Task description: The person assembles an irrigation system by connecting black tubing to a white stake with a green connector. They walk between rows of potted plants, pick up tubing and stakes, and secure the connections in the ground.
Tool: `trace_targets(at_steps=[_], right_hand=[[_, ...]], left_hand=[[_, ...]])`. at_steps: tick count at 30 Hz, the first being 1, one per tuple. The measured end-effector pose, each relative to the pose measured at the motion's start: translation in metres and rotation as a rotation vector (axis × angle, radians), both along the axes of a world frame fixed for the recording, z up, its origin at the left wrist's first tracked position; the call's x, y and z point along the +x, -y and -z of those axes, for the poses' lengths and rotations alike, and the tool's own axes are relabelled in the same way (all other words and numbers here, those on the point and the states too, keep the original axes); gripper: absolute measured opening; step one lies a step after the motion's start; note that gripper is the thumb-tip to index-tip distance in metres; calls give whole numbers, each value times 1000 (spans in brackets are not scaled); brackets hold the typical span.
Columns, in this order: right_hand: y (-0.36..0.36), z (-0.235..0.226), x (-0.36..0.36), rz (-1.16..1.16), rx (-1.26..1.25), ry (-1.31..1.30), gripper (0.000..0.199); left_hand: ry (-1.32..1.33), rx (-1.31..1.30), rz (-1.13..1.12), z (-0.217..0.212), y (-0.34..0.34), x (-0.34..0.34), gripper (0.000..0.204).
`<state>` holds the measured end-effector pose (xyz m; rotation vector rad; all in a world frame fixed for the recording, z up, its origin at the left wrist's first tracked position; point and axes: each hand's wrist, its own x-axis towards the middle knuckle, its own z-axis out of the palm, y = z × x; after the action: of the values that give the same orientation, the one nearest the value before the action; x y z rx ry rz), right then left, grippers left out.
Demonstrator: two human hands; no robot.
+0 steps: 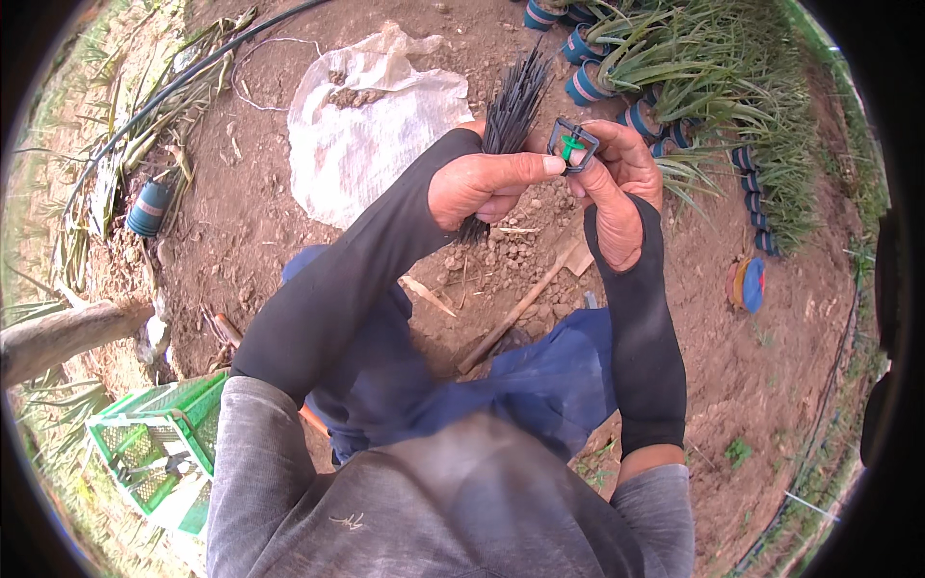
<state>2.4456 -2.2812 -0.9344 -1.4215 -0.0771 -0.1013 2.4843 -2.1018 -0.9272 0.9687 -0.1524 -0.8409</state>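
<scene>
Grey shirt lies nearest, and beyond it the left hand clutches thin black sticks while also touching the black-and-green fitting the right hand pinches, a divided grip that could let sticks slip onto the soil

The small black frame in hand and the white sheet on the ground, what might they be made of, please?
Black frame: probably rigid plastic, fairly matte, from its thin, straight, moulded-looking bars. White sheet: likely woven plastic with a faint sheen, given its crisp creases, though cloth is possible.
</scene>
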Motion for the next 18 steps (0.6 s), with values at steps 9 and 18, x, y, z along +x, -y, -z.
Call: trace_targets(at_steps=[9, 18], right_hand=[[3, 1, 0, -96, 67, 187, 13], [13, -4, -3, -164, 12, 165, 17]], left_hand=[[549, 367, -23, -3, -6, 5, 24], [614, 292, -83, -3, -6, 4, 20]])
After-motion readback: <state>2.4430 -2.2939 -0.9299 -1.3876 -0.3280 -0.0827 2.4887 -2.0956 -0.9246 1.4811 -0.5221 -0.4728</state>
